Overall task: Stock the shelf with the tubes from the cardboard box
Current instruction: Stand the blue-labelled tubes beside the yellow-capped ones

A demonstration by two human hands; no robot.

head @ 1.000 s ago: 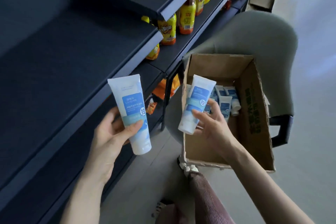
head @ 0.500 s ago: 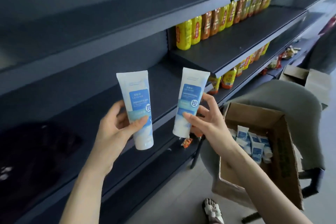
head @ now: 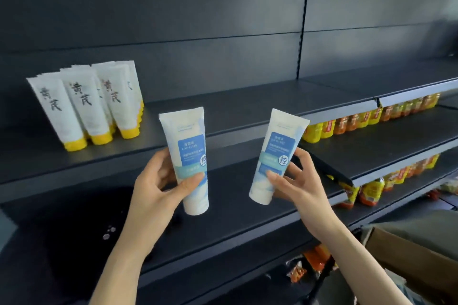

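Holding left tube [head: 186,146] in left hand [head: 155,187], right tube [head: 277,148] in right hand [head: 297,186], fingers [head: 301,156] curled.

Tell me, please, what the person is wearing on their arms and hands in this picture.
Nothing worn shows. The left hand and right hand are bare: no gloves or rings. The left forearm and right forearm are bare to the frame edge, without sleeves, watch or bracelet. Thumbnails look short, unpainted.
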